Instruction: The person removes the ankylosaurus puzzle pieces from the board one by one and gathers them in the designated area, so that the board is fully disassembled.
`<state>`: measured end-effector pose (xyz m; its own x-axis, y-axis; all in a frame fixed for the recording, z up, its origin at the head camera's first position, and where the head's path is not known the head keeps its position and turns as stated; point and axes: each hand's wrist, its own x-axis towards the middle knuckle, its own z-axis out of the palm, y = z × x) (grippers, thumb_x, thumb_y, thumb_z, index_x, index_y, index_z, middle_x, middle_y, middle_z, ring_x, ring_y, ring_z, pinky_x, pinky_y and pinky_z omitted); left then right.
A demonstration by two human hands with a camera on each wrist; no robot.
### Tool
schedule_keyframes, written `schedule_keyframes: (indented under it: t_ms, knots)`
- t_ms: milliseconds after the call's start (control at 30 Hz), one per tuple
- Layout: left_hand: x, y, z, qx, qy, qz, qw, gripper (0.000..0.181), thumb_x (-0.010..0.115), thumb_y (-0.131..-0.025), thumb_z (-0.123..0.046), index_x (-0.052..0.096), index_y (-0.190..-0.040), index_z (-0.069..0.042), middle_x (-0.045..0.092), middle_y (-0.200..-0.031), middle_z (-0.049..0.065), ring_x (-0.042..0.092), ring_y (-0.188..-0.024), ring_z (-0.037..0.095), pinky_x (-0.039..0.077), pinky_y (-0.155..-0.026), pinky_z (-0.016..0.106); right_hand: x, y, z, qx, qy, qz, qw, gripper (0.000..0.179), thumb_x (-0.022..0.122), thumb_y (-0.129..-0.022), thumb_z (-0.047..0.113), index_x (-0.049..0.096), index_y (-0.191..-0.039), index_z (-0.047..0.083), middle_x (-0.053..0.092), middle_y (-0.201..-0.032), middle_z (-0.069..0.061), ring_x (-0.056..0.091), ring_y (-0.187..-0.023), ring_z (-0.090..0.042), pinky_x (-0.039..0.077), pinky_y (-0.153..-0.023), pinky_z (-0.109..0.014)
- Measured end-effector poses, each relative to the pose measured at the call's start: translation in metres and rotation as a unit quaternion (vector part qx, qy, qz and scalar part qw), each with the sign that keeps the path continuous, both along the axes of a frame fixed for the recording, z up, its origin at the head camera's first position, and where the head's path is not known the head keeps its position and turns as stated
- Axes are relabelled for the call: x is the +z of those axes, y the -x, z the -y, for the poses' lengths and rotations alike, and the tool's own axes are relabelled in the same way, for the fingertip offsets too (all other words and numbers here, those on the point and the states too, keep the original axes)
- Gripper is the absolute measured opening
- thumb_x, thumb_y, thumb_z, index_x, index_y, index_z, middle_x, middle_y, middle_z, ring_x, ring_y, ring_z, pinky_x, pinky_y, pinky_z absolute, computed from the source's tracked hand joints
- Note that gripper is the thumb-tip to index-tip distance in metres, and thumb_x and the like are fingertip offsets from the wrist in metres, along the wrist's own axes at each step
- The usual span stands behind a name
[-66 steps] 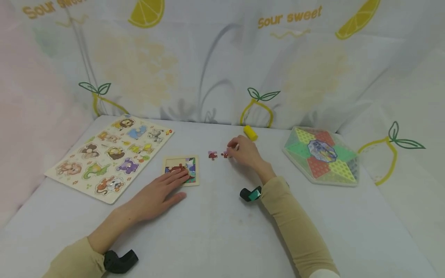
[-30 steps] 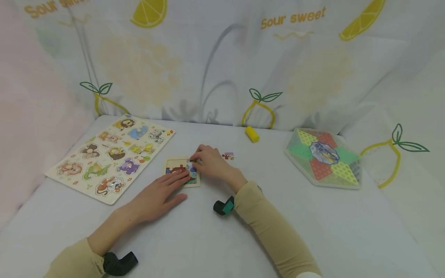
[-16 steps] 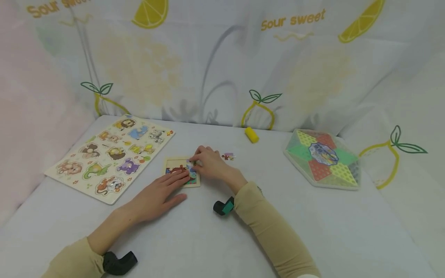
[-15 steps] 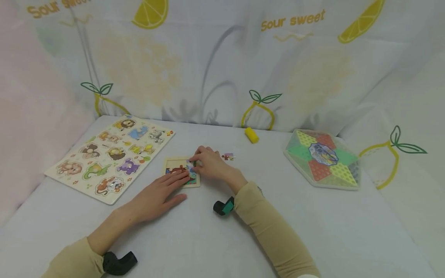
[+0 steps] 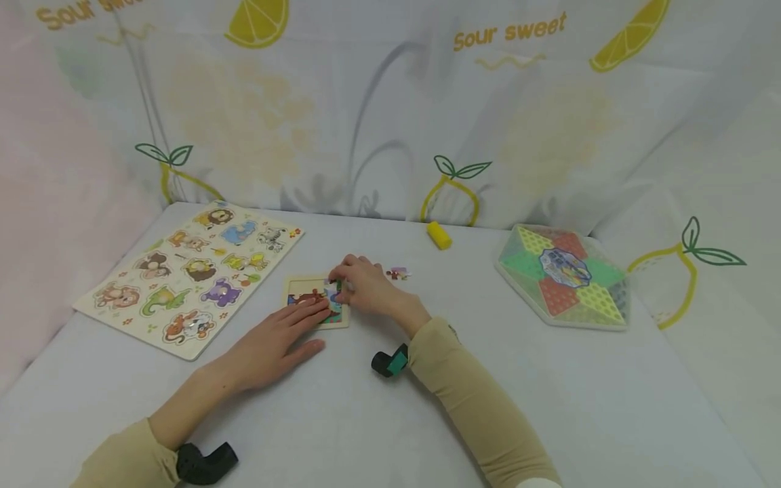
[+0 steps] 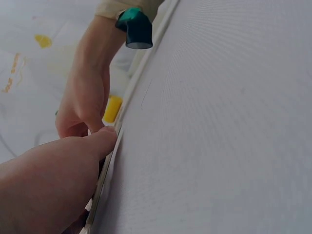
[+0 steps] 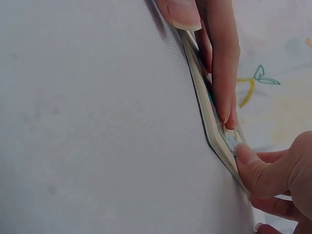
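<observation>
The left hand [image 5: 268, 349] lies straight-fingered across the puzzle tray [image 5: 346, 317] on the surface [image 5: 366, 420], presumably to steady it, while the right hand [image 5: 369, 288], its grip curled, seemingly pinches a half-hidden puzzle piece [image 5: 333, 287] at the tray's upper right.

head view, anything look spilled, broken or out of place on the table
Nothing looks spilled or broken. Out of place: at least one loose puzzle piece lies on the white table just beyond the right hand, outside the small wooden frame where other pieces sit.
</observation>
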<state>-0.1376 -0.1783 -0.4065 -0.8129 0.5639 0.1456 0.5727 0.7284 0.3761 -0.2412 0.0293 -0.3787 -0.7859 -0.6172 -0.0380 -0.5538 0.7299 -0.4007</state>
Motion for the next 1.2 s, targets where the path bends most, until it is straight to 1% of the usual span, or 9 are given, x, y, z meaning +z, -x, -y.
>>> schedule_keyframes:
  t_ms: [200, 400, 567, 833, 967, 1200]
  knots:
    - [-0.0014, 0.0002, -0.0003, 0.0, -0.002, -0.002, 1.0, 0.057, 0.053, -0.103, -0.041, 0.044, -0.152, -0.015, 0.04, -0.158, 0.006, 0.033, -0.148, 0.033, 0.03, -0.118, 0.055, -0.0019, -0.0011, 0.0007, -0.003, -0.008, -0.01, 0.9999, 0.037, 0.072, -0.094, 0.024, 0.065, -0.129, 0.017, 0.056, -0.122, -0.003, 0.05, -0.115, -0.022, 0.042, -0.092, -0.042]
    - [-0.0017, -0.001, 0.0004, -0.002, -0.002, -0.006, 1.0, 0.057, 0.055, -0.102, -0.041, 0.045, -0.151, -0.013, 0.04, -0.158, 0.007, 0.034, -0.147, 0.034, 0.031, -0.117, 0.055, -0.0054, -0.0017, 0.002, 0.003, -0.024, -0.02, 0.9995, 0.038, 0.071, -0.094, 0.024, 0.063, -0.13, 0.016, 0.053, -0.123, -0.003, 0.048, -0.116, -0.021, 0.042, -0.092, -0.041]
    - [-0.0014, -0.0006, 0.001, 0.002, -0.003, 0.003, 1.0, 0.057, 0.055, -0.102, -0.04, 0.044, -0.152, -0.014, 0.039, -0.159, 0.006, 0.032, -0.148, 0.032, 0.029, -0.119, 0.053, -0.0053, -0.0025, 0.0026, 0.003, -0.021, -0.029, 0.9994, 0.038, 0.071, -0.094, 0.023, 0.062, -0.13, 0.015, 0.051, -0.123, -0.004, 0.047, -0.118, -0.021, 0.041, -0.094, -0.042]
    - [-0.0021, -0.0007, 0.0004, -0.002, -0.002, -0.005, 1.0, 0.057, 0.055, -0.103, -0.04, 0.044, -0.152, -0.013, 0.04, -0.159, 0.007, 0.033, -0.147, 0.034, 0.031, -0.117, 0.055, -0.0049, -0.0039, 0.0033, 0.002, -0.017, -0.028, 0.9995, 0.037, 0.071, -0.094, 0.021, 0.062, -0.129, 0.014, 0.05, -0.125, -0.004, 0.046, -0.12, -0.022, 0.041, -0.095, -0.042]
    - [-0.0019, -0.0005, 0.0004, 0.002, -0.003, -0.001, 1.0, 0.058, 0.055, -0.102, -0.041, 0.044, -0.152, -0.014, 0.039, -0.159, 0.006, 0.032, -0.148, 0.032, 0.03, -0.118, 0.054, -0.0043, -0.0041, 0.0032, 0.001, -0.017, -0.032, 0.9994, 0.037, 0.071, -0.094, 0.021, 0.062, -0.129, 0.014, 0.05, -0.125, -0.004, 0.046, -0.12, -0.022, 0.042, -0.095, -0.042]
    - [-0.0022, -0.0002, 0.0009, 0.0, -0.003, -0.005, 1.0, 0.058, 0.055, -0.102, -0.041, 0.044, -0.152, -0.014, 0.04, -0.159, 0.006, 0.032, -0.148, 0.033, 0.03, -0.118, 0.054, -0.0046, -0.0039, 0.0028, 0.003, -0.016, -0.034, 0.9993, 0.037, 0.071, -0.094, 0.021, 0.061, -0.128, 0.013, 0.051, -0.124, -0.004, 0.047, -0.119, -0.022, 0.042, -0.096, -0.043]
